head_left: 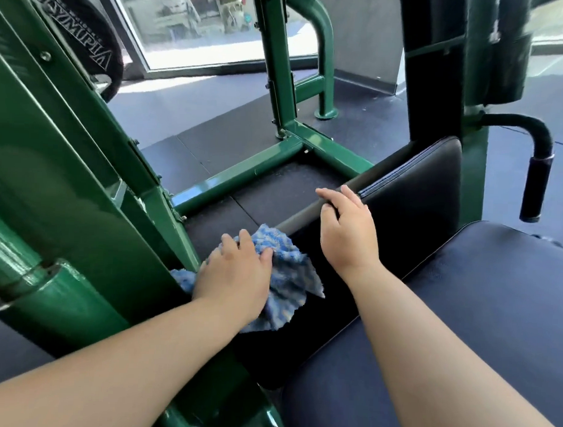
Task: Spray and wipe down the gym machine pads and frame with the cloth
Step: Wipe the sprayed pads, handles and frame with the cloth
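A blue and white cloth (287, 277) lies bunched against the near left edge of a dark padded panel (411, 198) of the green gym machine. My left hand (236, 275) presses on the cloth with fingers spread over it. My right hand (346, 228) rests on the upper edge of the same pad, its fingers curled over the rim. A wide dark seat pad (481, 316) fills the lower right. The green frame (83, 181) rises at the left. No spray bottle shows.
A green base bar (243, 177) runs across the black rubber floor beyond the pad. A black foam handle (536, 187) hangs at the right. A black weight plate (94, 56) sits at the upper left, with a window behind.
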A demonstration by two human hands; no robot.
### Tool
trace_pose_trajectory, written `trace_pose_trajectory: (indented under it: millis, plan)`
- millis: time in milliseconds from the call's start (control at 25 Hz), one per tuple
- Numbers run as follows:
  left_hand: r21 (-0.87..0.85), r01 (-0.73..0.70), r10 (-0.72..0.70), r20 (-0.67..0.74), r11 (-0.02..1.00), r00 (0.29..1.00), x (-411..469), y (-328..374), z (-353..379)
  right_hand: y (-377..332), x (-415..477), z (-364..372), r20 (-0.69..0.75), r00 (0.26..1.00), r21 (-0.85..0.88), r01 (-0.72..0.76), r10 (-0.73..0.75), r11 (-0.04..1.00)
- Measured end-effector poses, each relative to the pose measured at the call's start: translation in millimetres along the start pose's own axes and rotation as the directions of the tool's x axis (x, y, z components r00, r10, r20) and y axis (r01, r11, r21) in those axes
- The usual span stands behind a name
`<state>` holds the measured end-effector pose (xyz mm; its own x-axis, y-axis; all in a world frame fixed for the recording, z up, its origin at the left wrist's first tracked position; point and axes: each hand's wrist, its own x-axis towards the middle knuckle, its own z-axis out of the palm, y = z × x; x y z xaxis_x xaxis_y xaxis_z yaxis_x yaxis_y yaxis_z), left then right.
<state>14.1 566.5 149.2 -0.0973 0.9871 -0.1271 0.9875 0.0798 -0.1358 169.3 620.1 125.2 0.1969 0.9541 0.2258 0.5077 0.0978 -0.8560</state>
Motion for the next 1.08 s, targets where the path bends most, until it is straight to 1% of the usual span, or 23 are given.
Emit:
trace_pose_trajectory:
  millis: [80,160,200,240,280,320,400,440,480,520,600,640,680,720,760,800,840,880,920,960,1000,1040,1080]
  plan:
    - [-0.087,-0.064,0.061,-0.036,0.994,0.997,21,16,-7,-1,9,-7,-0.062,0.996,0.081,-0.066,0.072,0.994]
    - [-0.218,-0.101,0.098,-0.022,0.971,0.995,41,30,-15,-1,15,-14,-0.062,0.990,0.189,-0.111,0.125,0.976]
    - [-0.247,-0.124,0.125,-0.010,0.961,0.992,47,34,-17,0,18,-17,-0.057,0.989,0.205,-0.120,0.134,0.971]
    - [-0.246,-0.151,0.157,0.005,0.957,0.988,49,36,-18,2,20,-19,-0.057,0.989,0.185,-0.121,0.133,0.975]
    - [-0.217,-0.174,0.182,0.019,0.961,0.983,48,35,-17,3,21,-20,-0.060,0.991,0.119,-0.114,0.122,0.986]
    - [-0.170,-0.169,0.175,0.024,0.971,0.984,43,30,-16,3,22,-18,-0.057,0.994,0.014,-0.094,0.094,0.995]
    - [-0.051,-0.114,0.116,0.036,0.992,0.993,31,20,-17,6,23,-10,-0.014,1.000,-0.210,-0.017,0.014,0.978]
    - [0.014,-0.088,0.086,0.070,0.996,0.994,25,16,-18,8,21,-7,0.001,1.000,-0.274,0.014,-0.015,0.962]
    - [0.079,-0.064,0.054,0.122,0.995,0.991,17,11,-20,10,20,-5,0.009,0.999,-0.300,0.034,-0.032,0.953]
    - [0.158,-0.078,0.048,0.186,0.984,0.981,12,4,-21,9,20,-6,0.020,0.999,-0.302,0.048,-0.043,0.952]
    - [0.253,-0.196,0.124,0.274,0.947,0.954,2,-8,-25,9,19,-11,0.071,0.997,-0.300,0.042,-0.021,0.953]
    - [0.249,-0.242,0.178,0.254,0.938,0.951,1,-14,-30,9,19,-13,0.093,0.996,-0.306,0.042,-0.014,0.951]
    - [0.183,-0.219,0.186,0.180,0.958,0.966,3,-18,-38,10,20,-16,0.105,0.994,-0.316,0.049,-0.017,0.948]
    - [0.036,-0.156,0.154,0.059,0.987,0.986,9,-19,-45,11,21,-17,0.110,0.994,-0.328,0.058,-0.023,0.943]
    - [-0.145,-0.099,0.089,-0.070,0.984,0.994,14,-18,-52,10,21,-17,0.111,0.993,-0.328,0.061,-0.025,0.943]
    - [-0.326,-0.080,0.021,-0.181,0.942,0.983,22,-14,-56,9,23,-14,0.102,0.995,-0.321,0.054,-0.022,0.946]
    - [-0.474,-0.097,-0.016,-0.228,0.875,0.974,31,-7,-57,9,25,-12,0.082,0.997,-0.308,0.026,-0.001,0.951]
    - [-0.579,-0.110,-0.022,-0.215,0.808,0.976,38,1,-58,7,27,-11,0.062,0.998,-0.301,-0.005,0.025,0.954]
    - [-0.644,-0.094,-0.015,-0.162,0.759,0.987,44,6,-54,5,28,-9,0.051,0.998,-0.303,-0.029,0.046,0.953]
    - [-0.673,-0.053,-0.008,-0.087,0.738,0.996,46,8,-47,1,29,-8,0.041,0.997,-0.304,-0.046,0.062,0.951]
    - [-0.663,-0.019,0.011,-0.017,0.748,1.000,46,10,-39,-2,29,-8,0.029,0.996,-0.292,-0.067,0.079,0.954]
    - [-0.635,-0.018,0.039,0.019,0.773,0.999,46,11,-30,-7,30,-9,0.020,0.993,-0.261,-0.104,0.113,0.960]
    - [-0.599,-0.042,0.071,0.025,0.799,0.997,43,13,-22,-11,29,-11,0.025,0.987,-0.228,-0.149,0.159,0.962]
